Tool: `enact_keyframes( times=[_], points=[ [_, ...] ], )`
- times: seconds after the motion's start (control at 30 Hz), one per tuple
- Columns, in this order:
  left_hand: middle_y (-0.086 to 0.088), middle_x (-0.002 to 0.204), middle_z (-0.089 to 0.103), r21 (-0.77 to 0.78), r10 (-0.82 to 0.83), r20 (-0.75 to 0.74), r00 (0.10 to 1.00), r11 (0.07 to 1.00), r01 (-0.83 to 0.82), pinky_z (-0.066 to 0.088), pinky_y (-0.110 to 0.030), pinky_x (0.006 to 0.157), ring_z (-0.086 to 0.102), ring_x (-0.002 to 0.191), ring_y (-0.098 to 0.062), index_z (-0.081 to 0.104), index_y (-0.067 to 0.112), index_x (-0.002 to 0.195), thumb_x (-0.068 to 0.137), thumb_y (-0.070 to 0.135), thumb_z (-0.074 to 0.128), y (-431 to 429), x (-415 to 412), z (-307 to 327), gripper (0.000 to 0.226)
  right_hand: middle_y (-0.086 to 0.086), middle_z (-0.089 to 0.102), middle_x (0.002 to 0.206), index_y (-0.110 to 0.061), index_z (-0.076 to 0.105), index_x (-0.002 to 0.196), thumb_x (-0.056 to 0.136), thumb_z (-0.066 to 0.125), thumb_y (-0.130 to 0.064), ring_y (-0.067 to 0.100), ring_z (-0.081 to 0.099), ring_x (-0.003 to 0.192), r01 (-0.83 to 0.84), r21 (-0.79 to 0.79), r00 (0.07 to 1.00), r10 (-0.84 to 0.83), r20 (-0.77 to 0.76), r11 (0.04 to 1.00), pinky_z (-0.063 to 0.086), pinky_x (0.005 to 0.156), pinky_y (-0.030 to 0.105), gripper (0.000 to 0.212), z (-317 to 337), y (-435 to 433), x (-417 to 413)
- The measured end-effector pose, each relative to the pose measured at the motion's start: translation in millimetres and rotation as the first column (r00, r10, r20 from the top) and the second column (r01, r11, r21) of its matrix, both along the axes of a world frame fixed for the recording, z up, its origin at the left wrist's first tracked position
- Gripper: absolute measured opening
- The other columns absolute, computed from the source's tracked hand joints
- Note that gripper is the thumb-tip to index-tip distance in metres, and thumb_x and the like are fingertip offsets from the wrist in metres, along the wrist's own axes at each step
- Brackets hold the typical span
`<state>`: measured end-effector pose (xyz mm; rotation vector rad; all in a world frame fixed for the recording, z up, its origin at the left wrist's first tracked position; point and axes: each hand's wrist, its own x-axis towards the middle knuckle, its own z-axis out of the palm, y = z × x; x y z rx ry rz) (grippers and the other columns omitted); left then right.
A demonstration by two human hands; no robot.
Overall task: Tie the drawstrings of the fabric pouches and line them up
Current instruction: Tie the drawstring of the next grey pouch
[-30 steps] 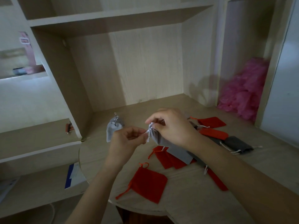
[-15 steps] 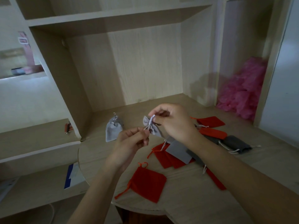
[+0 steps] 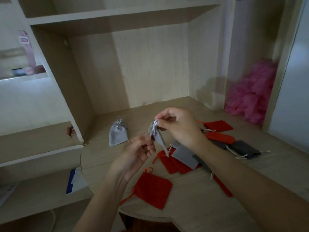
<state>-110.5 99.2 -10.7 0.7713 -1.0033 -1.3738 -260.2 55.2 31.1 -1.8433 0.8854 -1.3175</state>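
A light grey pouch (image 3: 158,139) hangs in the air over the desk between both hands. My right hand (image 3: 178,126) pinches its gathered neck and drawstring at the top. My left hand (image 3: 142,151) pinches the string just below and left of it. A second light grey pouch (image 3: 118,135) with a tied neck stands alone on the desk (image 3: 192,203) at the back left. Several red pouches lie flat: one (image 3: 153,187) near the front edge, others (image 3: 175,164) under a flat grey pouch (image 3: 184,156), and more (image 3: 218,125) at the right. A dark grey pouch (image 3: 245,149) lies at the far right.
The desk sits in a wooden shelf unit with a back wall and an upper shelf (image 3: 117,19). A pink fluffy heap (image 3: 254,97) fills the right alcove. A lower side shelf (image 3: 33,143) runs on the left, with a blue and white paper (image 3: 75,181) below it.
The held grey pouch has been lifted and its neck drawn tight. My right hand rose a little; my left hand shifted right, under the neck.
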Motion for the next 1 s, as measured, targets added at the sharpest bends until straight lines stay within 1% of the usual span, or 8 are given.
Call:
enact_keyframes(
  times=[0.2,0.33,0.5,0.57,0.63,0.73,0.87,1.0],
  points=[
    [-0.001,0.056,0.054,-0.212,0.065,0.276,0.959,0.977,-0.006,0.043,-0.018,0.062,0.047,0.056,-0.008,0.066,0.010,0.059,0.060,0.021,0.070,3.5,-3.6,-5.6,0.012,0.005,0.066,0.072,-0.007,0.065,0.082,0.086,0.057,0.005,0.017,0.064,0.065,-0.229,0.374,0.937,0.099,0.334,0.899,0.055,0.064,0.024,0.014,-0.5,0.2,3.0],
    [0.002,0.057,0.054,-0.323,0.169,0.475,0.864,0.946,-0.008,0.040,-0.014,0.061,0.046,0.058,-0.005,0.063,0.012,0.059,0.067,0.018,0.075,5.8,-0.7,6.5,0.015,0.006,0.066,0.074,-0.007,0.063,0.083,0.088,0.052,0.004,0.018,0.064,0.068,-0.323,0.411,0.897,0.138,0.420,0.852,0.054,0.063,0.023,0.016,1.1,0.6,6.1],
    [-0.002,0.062,0.059,-0.313,0.316,0.538,0.781,0.936,-0.163,0.044,-0.013,0.060,0.052,0.058,-0.006,0.068,0.002,0.073,0.073,0.032,0.067,16.0,3.1,10.9,0.029,0.003,0.070,0.079,-0.010,0.070,0.087,0.088,0.054,0.004,0.004,0.063,0.063,-0.160,0.225,0.985,0.171,-0.030,0.961,0.050,0.059,0.014,0.022,9.0,-3.2,-15.4],
    [0.011,0.072,0.065,-0.323,0.374,0.602,0.706,0.922,-0.213,0.044,-0.012,0.060,0.053,0.060,0.000,0.069,0.015,0.081,0.075,0.022,0.073,16.5,5.0,5.3,0.010,0.006,0.072,0.084,-0.011,0.073,0.090,0.087,0.057,0.001,0.006,0.063,0.067,-0.124,0.177,0.939,0.173,-0.298,0.976,0.050,0.064,0.016,0.020,10.2,-4.7,-17.7],
    [0.023,0.095,0.063,-0.376,0.432,0.690,0.581,0.900,-0.221,0.044,-0.012,0.062,0.053,0.066,0.001,0.065,0.029,0.098,0.072,0.018,0.079,14.3,7.8,-2.8,0.032,0.005,0.072,0.083,-0.016,0.074,0.086,0.087,0.057,-0.003,0.012,0.063,0.071,-0.102,0.179,0.872,0.174,-0.458,0.979,0.050,0.068,0.024,0.022,7.5,-4.2,-14.9],
    [0.017,0.095,0.066,-0.410,0.411,0.758,0.506,0.904,-0.121,0.042,-0.012,0.061,0.053,0.065,0.001,0.065,0.030,0.098,0.072,0.016,0.078,10.5,11.4,-7.9,0.033,0.009,0.073,0.082,-0.022,0.075,0.080,0.085,0.057,-0.004,0.019,0.062,0.073,-0.115,0.210,0.834,0.210,-0.510,0.971,0.052,0.070,0.035,0.026,2.9,-3.7,-10.6],
    [0.004,0.069,0.069,-0.308,0.318,0.771,0.551,0.945,-0.114,0.047,-0.022,0.065,0.059,0.064,-0.007,0.069,0.019,0.078,0.077,0.006,0.072,-0.4,21.8,-9.8,0.013,-0.005,0.071,0.081,-0.009,0.073,0.095,0.088,0.059,-0.004,0.003,0.064,0.076,-0.182,0.283,0.895,0.278,-0.349,0.942,0.050,0.073,0.015,0.017,1.9,-5.8,-12.9],
    [-0.006,0.080,0.068,-0.221,0.360,0.716,0.599,0.930,-0.294,0.045,-0.025,0.070,0.059,0.073,-0.012,0.068,0.003,0.089,0.087,0.006,0.061,-23.5,52.7,-4.9,0.008,-0.001,0.068,0.099,-0.012,0.065,0.111,0.091,0.056,-0.008,0.012,0.065,0.090,-0.152,0.338,0.890,0.277,-0.363,0.929,0.050,0.077,0.017,0.022,-4.8,-19.3,-20.0]
  ],
)
